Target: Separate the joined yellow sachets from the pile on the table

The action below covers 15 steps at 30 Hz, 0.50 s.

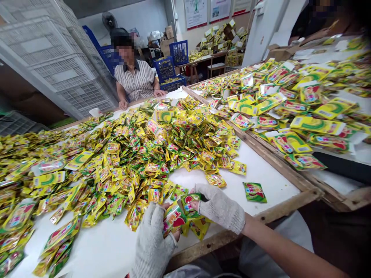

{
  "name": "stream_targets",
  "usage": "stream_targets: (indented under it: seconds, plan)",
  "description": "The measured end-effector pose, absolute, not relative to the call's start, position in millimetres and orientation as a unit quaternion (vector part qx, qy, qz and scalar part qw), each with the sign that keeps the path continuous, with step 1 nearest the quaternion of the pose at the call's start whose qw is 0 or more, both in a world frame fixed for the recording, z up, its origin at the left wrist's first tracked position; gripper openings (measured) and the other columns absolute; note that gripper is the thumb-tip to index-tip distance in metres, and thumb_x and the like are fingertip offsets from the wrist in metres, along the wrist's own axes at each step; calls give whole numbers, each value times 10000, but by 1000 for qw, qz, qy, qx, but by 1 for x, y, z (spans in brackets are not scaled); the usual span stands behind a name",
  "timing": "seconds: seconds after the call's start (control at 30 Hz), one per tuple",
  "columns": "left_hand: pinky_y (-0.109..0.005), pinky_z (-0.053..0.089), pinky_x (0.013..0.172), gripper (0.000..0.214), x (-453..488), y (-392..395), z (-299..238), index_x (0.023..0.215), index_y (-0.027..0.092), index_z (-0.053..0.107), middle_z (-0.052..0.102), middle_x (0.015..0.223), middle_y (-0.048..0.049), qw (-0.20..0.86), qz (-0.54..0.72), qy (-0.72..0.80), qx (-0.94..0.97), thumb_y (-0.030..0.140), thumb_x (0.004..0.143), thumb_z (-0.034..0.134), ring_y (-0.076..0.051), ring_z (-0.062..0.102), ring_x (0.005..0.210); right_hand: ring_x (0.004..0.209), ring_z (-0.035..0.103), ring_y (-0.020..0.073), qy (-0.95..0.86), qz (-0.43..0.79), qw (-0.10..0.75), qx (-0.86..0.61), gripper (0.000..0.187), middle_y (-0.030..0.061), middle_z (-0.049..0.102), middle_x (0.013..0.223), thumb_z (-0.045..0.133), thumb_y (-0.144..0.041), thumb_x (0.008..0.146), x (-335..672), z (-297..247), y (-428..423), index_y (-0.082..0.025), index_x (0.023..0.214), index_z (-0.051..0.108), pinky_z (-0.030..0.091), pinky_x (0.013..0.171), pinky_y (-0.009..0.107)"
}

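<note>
My left hand (pixel 153 235), in a grey fingerless glove, is closed around a small yellow, red and green printed box (pixel 174 218) near the table's front edge. My right hand (pixel 220 206), gloved the same way, pinches a green sachet (pixel 189 201) against the box's upper end. Whether the sachet is partly inside the box cannot be told. More yellow sachets (pixel 199 227) lie just below my hands. A single green sachet (pixel 254 192) rests on the white table to the right. Beyond my hands rises a large heap of yellow and green sachets (pixel 174 143).
Wooden edging (pixel 266 160) divides this table from another with many printed boxes (pixel 315 125). Several boxes (pixel 62 235) lie at left. A person (pixel 136 79) sits across the table; another person (pixel 310 23) is at right. White crates (pixel 60 65) stand stacked at left, blue crates (pixel 178 52) behind.
</note>
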State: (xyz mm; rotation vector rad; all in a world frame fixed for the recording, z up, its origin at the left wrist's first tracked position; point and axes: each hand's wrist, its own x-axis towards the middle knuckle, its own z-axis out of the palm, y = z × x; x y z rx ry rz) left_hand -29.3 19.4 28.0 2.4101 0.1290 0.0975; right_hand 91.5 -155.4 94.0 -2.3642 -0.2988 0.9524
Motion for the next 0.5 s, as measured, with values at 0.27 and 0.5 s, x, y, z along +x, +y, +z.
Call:
stream_targets:
  seconds: [0.27, 0.5]
  plan:
    - [-354, 513, 837, 583, -21, 5, 15, 1174, 175, 449, 465, 1183, -123, 306, 70, 5, 950, 259, 642, 671, -255, 501, 1075, 846, 535, 161, -194, 363, 168, -896, 201, 48, 611, 888, 592, -302, 783, 107, 109, -154, -179, 905, 695, 346, 747, 260]
    - [-377, 512, 855, 508, -8, 0, -29, 1155, 177, 492, 498, 1170, -156, 290, 103, -34, 951, 256, 672, 630, -295, 517, 1101, 753, 527, 130, -77, 299, 290, -906, 223, 23, 610, 803, 641, -258, 684, 101, 91, -159, -155, 881, 646, 363, 696, 225]
